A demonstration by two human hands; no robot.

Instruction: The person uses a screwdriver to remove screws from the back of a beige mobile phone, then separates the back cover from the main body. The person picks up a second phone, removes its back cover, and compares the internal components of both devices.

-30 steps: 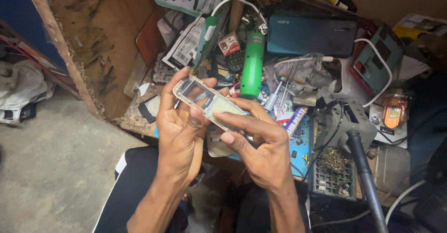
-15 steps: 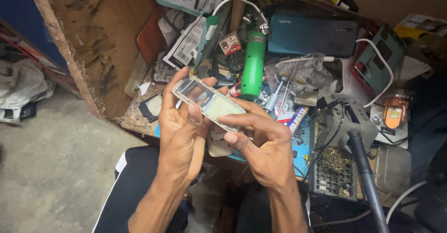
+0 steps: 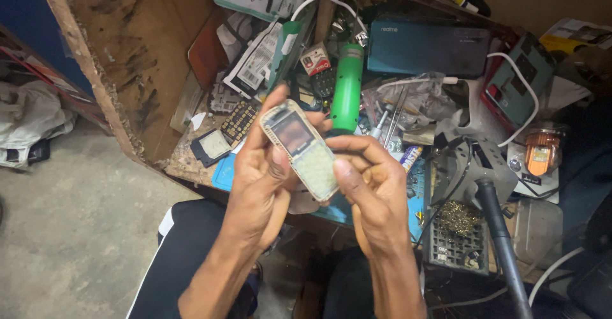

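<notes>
Head view: pale, scuffed candybar phone shell (image 3: 299,148) with dark glossy screen, pinched between left hand (image 3: 258,179) and right hand (image 3: 376,195), fingers curled snug round its edges. Held tilted just above a messy wooden bench (image 3: 134,70). Smooth green cylinder (image 3: 346,89) right behind, teal box (image 3: 427,48) further back.

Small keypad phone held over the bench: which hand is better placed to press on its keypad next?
Probably the right hand: its thumb and fingertips sit at the lower keypad end of the phone, while the left hand cradles the screen end from behind and steadies it.
</notes>
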